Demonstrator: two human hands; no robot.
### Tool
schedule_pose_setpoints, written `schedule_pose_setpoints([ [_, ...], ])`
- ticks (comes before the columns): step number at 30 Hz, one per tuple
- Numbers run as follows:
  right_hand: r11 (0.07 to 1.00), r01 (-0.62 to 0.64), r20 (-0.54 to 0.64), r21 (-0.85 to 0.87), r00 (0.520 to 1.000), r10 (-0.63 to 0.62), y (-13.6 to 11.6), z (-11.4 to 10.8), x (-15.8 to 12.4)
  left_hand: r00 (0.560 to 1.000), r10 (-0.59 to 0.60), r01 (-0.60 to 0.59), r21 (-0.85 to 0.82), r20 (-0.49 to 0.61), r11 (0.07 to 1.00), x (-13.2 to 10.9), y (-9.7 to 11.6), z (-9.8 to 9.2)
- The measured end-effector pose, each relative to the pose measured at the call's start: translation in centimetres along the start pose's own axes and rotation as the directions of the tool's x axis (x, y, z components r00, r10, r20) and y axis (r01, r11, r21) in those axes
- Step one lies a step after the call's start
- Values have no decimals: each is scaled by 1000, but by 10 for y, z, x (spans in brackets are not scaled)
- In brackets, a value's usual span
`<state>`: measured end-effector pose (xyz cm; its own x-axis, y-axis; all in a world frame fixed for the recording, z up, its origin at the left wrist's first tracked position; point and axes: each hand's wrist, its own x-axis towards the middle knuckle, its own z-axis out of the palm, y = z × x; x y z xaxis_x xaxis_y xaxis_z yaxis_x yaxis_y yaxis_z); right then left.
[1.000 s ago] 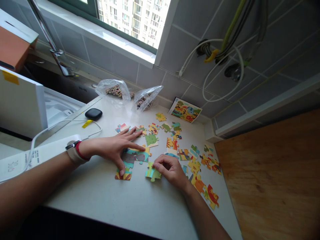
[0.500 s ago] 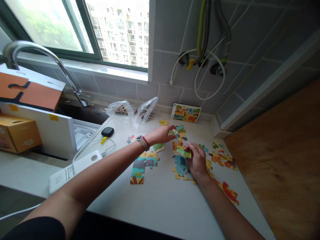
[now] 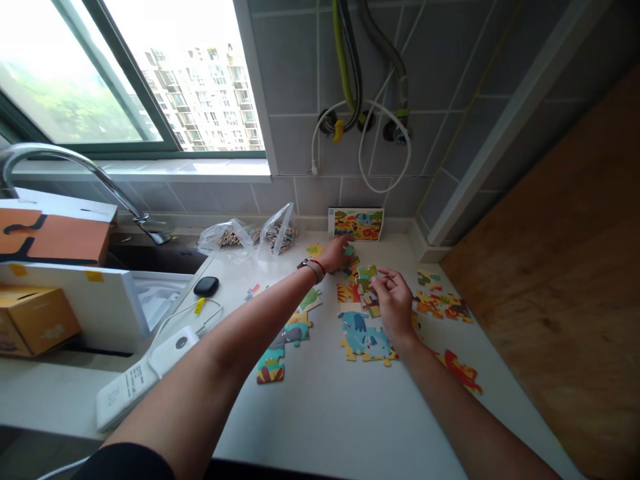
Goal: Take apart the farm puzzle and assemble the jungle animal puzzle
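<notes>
Pinched a green puzzle piece in the right hand, just above loose pieces on the counter; rested the left hand on far pieces beside the picture card, grip unclear.

One head-worn camera looks forward and down from close above the table, facing the tiled wall and the window at upper left.

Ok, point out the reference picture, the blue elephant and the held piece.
reference picture (image 3: pixel 356 224): head view, card's middle.
blue elephant (image 3: pixel 364 335): head view, its body.
held piece (image 3: pixel 367 273): head view, green upper part.
</notes>
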<state>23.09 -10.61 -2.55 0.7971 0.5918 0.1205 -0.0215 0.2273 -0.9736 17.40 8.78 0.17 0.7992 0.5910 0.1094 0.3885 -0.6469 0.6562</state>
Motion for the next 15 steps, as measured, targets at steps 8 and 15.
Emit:
schedule_pose_setpoints([
  [8,998,18,67,-59,998,-14,-5,1,0,998,30,-19,-233,47,972,-58,9,-67],
  [15,823,323,352,-467,922,-162,-12,6,-24,971,-3,97,-381,240,919,-188,4,-79],
])
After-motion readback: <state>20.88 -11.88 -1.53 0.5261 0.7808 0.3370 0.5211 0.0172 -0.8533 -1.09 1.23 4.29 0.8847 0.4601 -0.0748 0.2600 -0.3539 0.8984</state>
